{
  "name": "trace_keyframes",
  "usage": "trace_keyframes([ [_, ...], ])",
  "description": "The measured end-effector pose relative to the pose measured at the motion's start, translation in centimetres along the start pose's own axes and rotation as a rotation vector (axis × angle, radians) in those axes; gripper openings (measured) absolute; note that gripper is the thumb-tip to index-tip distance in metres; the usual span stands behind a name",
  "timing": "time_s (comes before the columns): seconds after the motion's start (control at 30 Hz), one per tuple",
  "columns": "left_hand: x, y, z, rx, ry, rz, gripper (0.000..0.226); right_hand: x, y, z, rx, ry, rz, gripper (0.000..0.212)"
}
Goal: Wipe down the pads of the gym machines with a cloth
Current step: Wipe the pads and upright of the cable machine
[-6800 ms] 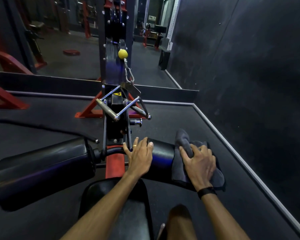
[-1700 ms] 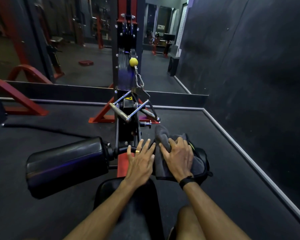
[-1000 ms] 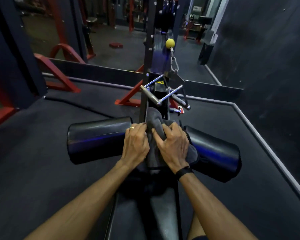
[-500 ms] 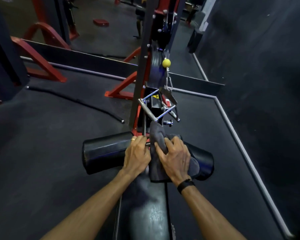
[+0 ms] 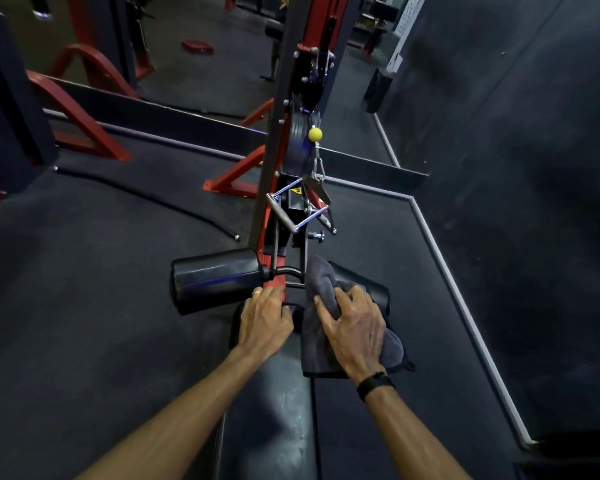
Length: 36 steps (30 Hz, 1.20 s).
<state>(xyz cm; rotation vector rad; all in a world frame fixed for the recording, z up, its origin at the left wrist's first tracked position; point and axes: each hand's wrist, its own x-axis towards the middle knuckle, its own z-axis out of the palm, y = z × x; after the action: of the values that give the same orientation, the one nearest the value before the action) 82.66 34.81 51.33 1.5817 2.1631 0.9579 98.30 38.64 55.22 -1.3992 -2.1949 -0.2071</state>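
At the far left a black cable lies along the dark rubber floor. Next comes the left roller pad, bare and uncovered. The left hand rests at that pad's inner end, its fingers curled over the red frame beside the crossbar; whether they truly grip it cannot be told. Beyond, the chrome row handle hangs from the cable under a yellow stopper ball. Right of centre, the right hand clutches the grey cloth, fingers bent and pinching a fold, pressing it onto the inner end of the right roller pad. The step in hand looks like rubbing this right pad. The next move probably calls for carrying the cloth across to the left pad, then down the seat pad.
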Motion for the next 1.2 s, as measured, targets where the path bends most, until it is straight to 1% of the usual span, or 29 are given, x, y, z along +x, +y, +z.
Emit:
trace_keyframes([
  [0.13, -3.7, 4.2, 1.6, 0.063, -0.114, -0.094, 0.054, -3.8, 3.2, -3.0, -0.004, 0.039, 0.027, 0.029],
  [0.23, -7.6, 6.9, 2.6, 0.059, -0.120, -0.126, 0.060, -7.7, 5.8, -5.9, 0.031, 0.078, 0.021, 0.028],
  [0.37, -15.0, 11.6, 2.4, 0.112, -0.121, -0.128, 0.066, -13.3, 8.6, -10.4, 0.102, 0.057, 0.011, 0.029],
  [0.43, -18.5, 13.8, 0.9, 0.130, -0.133, -0.127, 0.072, -15.4, 8.7, -12.9, 0.123, 0.052, -0.009, 0.029],
  [0.57, -22.1, 16.3, -3.0, 0.139, -0.182, -0.137, 0.074, -17.5, 7.0, -17.5, 0.133, 0.025, -0.001, 0.028],
  [0.6, -22.6, 16.8, -4.4, 0.158, -0.189, -0.129, 0.073, -17.5, 6.2, -18.8, 0.129, 0.042, -0.003, 0.028],
  [0.67, -23.5, 17.3, -6.9, 0.162, -0.166, -0.117, 0.063, -17.3, 4.4, -20.8, 0.122, 0.066, -0.006, 0.028],
  [0.77, -25.9, 16.5, -10.4, 0.156, -0.104, -0.106, 0.050, -17.7, 1.2, -22.8, 0.139, 0.081, -0.022, 0.028],
  [0.9, -30.4, 12.2, -16.1, 0.124, -0.037, -0.162, 0.049, -19.4, -6.1, -24.4, 0.167, 0.055, -0.098, 0.029],
  [0.97, -32.7, 8.7, -20.2, 0.115, 0.034, -0.222, 0.052, -20.0, -11.3, -24.7, 0.180, 0.044, -0.187, 0.028],
  [1.03, -34.6, 5.9, -23.6, 0.112, 0.102, -0.267, 0.053, -20.1, -16.1, -24.8, 0.198, 0.045, -0.232, 0.029],
  [1.2, -40.9, -3.4, -34.7, 0.108, 0.305, -0.437, 0.050, -21.8, -32.1, -24.7, 0.339, 0.028, -0.457, 0.025],
])
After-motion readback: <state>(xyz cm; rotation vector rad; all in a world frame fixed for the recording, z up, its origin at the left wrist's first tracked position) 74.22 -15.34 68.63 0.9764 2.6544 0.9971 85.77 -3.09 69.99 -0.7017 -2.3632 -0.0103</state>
